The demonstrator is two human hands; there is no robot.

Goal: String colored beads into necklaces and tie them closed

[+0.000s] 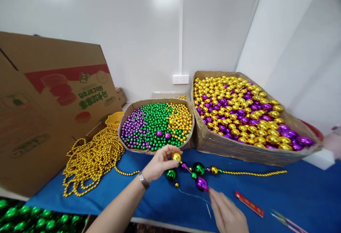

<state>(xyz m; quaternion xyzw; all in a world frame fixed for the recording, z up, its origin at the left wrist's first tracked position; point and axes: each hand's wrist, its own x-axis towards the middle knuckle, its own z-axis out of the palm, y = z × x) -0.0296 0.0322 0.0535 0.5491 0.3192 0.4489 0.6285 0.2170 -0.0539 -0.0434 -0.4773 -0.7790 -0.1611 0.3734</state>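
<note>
My left hand [161, 162], wearing a metal watch band, pinches a shiny gold bead [176, 157] between thumb and fingers. Round it lies a bead strand with a large green bead [198, 168], a smaller green bead [194, 175] and a gold bead [214, 169]; a gold bead chain [253, 173] runs off to the right. Another green bead [171, 174] hangs below my left thumb. My right hand [228, 211] has its closed fingertips at the lower end of a purple bead [201, 183]. A thin thread [193, 194] runs toward that hand, and a white needle-like piece [208, 211] lies beside it.
An open carton of small beads [156, 124] stands behind my hands. A larger carton [237, 147] of gold and purple beads is at right. Gold bead chains [92, 162] pile at left by a cardboard box [53, 119]. A red packet [249, 204] and scissors [286, 221] lie at right.
</note>
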